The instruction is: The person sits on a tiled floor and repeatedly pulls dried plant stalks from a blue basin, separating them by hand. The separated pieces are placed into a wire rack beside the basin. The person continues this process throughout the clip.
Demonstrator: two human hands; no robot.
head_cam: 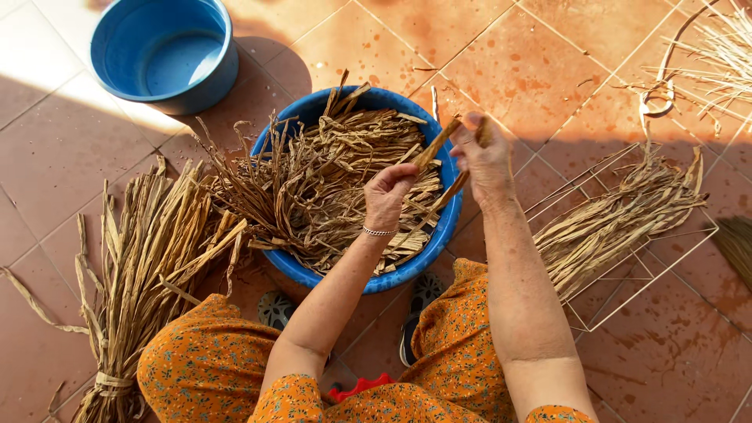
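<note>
My left hand (388, 194) and my right hand (486, 157) are both raised over a blue basin (448, 227) heaped with wet, brown dried plant strips (329, 184). Both hands pinch the same flat brown strip (439, 142). The left hand holds its lower part, the right hand grips its upper end near the basin's far right rim. A bracelet sits on my left wrist. My knees, in orange flowered cloth, frame the basin from below.
A second blue basin (164, 51) with water stands at the top left. A tied bundle of dry strips (137, 274) lies left on the tiled floor. More strips (619, 219) rest on a wire rack (666, 266) at right. Loose straw (721, 55) lies top right.
</note>
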